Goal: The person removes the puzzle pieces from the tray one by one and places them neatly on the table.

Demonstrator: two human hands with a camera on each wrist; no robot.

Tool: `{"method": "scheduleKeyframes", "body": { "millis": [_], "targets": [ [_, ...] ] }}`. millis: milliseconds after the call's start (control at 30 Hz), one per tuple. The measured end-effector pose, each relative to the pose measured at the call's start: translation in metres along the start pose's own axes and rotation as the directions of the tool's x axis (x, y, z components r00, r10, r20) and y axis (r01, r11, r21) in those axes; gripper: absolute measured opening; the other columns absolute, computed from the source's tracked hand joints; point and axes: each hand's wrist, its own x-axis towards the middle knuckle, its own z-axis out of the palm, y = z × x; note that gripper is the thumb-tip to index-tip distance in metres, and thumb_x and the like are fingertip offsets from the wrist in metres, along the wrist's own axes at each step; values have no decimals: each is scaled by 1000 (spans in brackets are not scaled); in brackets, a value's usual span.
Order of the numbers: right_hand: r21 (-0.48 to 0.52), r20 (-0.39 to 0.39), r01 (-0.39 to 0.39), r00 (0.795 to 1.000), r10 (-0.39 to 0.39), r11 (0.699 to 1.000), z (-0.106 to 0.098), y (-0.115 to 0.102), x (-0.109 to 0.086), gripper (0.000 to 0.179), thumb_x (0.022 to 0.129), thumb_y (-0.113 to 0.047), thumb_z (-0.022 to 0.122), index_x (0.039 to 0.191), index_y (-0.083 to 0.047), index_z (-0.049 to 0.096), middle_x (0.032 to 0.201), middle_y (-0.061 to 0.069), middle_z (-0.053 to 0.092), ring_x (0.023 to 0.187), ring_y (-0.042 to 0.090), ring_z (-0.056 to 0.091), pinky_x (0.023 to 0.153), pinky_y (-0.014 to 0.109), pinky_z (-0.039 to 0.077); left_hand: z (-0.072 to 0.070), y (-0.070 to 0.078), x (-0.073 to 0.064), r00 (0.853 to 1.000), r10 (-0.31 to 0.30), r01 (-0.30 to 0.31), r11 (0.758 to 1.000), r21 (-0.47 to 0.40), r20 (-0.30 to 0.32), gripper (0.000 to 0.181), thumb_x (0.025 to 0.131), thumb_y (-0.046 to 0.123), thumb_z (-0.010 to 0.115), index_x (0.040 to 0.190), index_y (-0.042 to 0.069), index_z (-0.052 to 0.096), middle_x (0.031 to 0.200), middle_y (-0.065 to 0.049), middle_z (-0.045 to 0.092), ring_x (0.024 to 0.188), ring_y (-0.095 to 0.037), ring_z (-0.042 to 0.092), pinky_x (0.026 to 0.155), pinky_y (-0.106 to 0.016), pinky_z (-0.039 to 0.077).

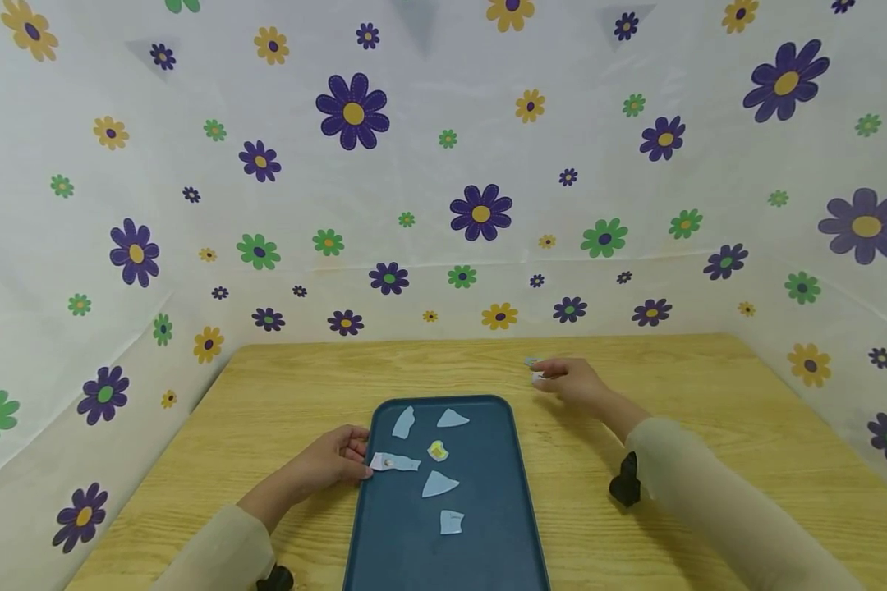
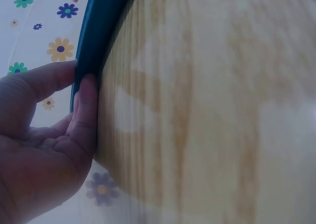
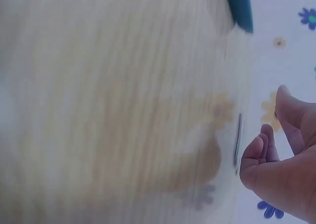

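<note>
In the head view, my left hand (image 1: 336, 455) grips the left rim of a dark blue tray (image 1: 443, 566). The left wrist view shows the thumb and fingers on either side of that tray edge. Flat pale fragments with irregular outlines lie on the tray, among them a strip with a small print (image 1: 399, 463), a piece with yellow (image 1: 438, 451) and a curved-edged piece (image 1: 452, 522). My right hand (image 1: 572, 383) reaches over the table's far side, beside a pale fragment (image 1: 537, 376) partly hidden by its fingers. In the right wrist view, its thumb and fingers stand apart.
Another small pale fragment (image 1: 530, 361) lies just beyond the right fingertips. The wood-grain table (image 1: 288, 373) ends at a flower-printed white cloth (image 1: 414, 172) behind and on both sides. Black devices (image 1: 625, 483) sit at both wrists.
</note>
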Motion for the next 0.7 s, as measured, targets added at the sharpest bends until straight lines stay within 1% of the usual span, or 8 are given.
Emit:
{"method": "scheduleKeyframes", "body": {
  "millis": [133, 267, 467, 600, 700],
  "targets": [
    [36, 4, 31, 999, -31, 999, 8, -7, -7, 38, 95, -11, 63, 131, 1, 58, 129, 22, 52, 116, 35, 49, 91, 43, 46, 0, 0, -1, 1000, 6, -6, 1000, -11, 13, 63, 79, -5, 75, 132, -13, 40, 100, -14, 51, 86, -22, 52, 71, -29, 51],
    [64, 15, 49, 999, -50, 997, 15, -14, -12, 39, 95, -11, 63, 132, 1, 58, 129, 23, 51, 117, 35, 48, 93, 45, 45, 0, 0, 0, 1000, 7, -7, 1000, -15, 14, 63, 80, -6, 74, 132, -12, 40, 100, -15, 51, 85, -22, 52, 71, -30, 52],
    [104, 18, 66, 997, -68, 992, 29, -28, -22, 38, 94, -10, 64, 130, 2, 59, 128, 23, 53, 115, 33, 50, 93, 43, 46, 0, 0, 1, 1000, -5, 5, 1000, 4, -12, 63, 79, -6, 75, 132, -12, 42, 100, -14, 52, 84, -22, 53, 71, -30, 51],
    [139, 29, 78, 996, -83, 987, 40, -35, -27, 36, 94, -8, 63, 129, 2, 60, 127, 22, 55, 112, 31, 52, 92, 41, 47, 1, 0, 2, 1000, -5, 5, 1000, -4, -6, 63, 79, -7, 74, 132, -12, 42, 99, -15, 52, 84, -22, 53, 71, -30, 51],
    [151, 36, 75, 996, -82, 986, 49, -41, -29, 36, 94, -10, 64, 128, 1, 61, 124, 20, 56, 109, 29, 52, 90, 39, 48, 1, 0, 1, 1000, -4, 4, 1000, -9, 0, 62, 79, -7, 74, 132, -13, 41, 99, -15, 52, 85, -22, 53, 71, -30, 52]
  ]
}}
